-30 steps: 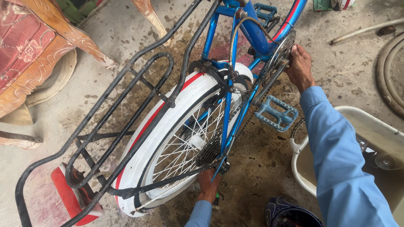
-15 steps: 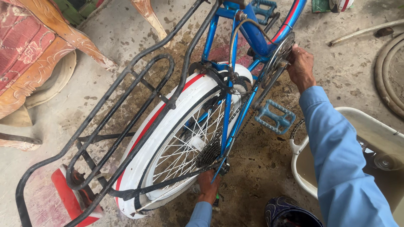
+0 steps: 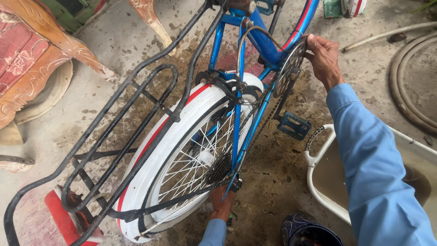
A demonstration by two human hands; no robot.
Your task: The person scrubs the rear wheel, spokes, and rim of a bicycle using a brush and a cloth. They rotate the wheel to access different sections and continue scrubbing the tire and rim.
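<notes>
A blue bicycle stands below me, rear wheel nearest, with a white and red mudguard and a black rear rack. My right hand, in a light blue sleeve, grips the toothed chainring at the crank. My left hand is low by the rear hub, partly hidden behind the frame, its fingers closed near the axle end; what it holds is unclear. A blue pedal hangs between my hands.
A white basin of murky water sits at the right. A carved wooden chair stands at the left. Hoses curl at the far right. A dark patterned shoe shows at the bottom. The concrete floor is stained.
The view has shifted slightly; my right hand stays on the chainring and the pedal has moved a little. My left hand remains at the rear hub.
</notes>
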